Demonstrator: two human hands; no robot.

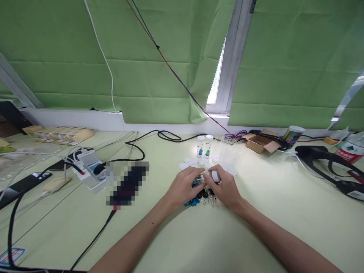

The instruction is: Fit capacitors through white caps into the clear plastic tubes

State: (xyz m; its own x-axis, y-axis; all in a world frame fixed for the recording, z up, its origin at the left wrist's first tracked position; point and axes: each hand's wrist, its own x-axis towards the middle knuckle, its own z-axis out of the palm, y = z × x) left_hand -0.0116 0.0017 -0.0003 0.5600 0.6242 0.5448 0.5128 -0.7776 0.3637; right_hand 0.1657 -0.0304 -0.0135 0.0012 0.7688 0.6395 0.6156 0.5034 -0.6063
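My right hand (226,186) is closed around a small piece with a round white cap (215,176), apparently a clear vial lying on its side. Close against it, my left hand (186,185) has its thumb and fingers drawn together. What they pinch is mostly hidden. Beneath both hands lies a heap of blue components (195,201) and black components (212,191) with thin wire leads. Just beyond stand two clear white-capped vials, one with a blue part (200,151) inside, the other with a green part (207,152). Loose white caps (187,163) lie in front of them.
More clear vials (227,151) stand behind my right hand. An opened cardboard box (261,142), a printed can (294,135) and a black headset-like frame (327,163) are at right. To the left are a power strip (91,170), cables and a pixelated dark device (129,185).
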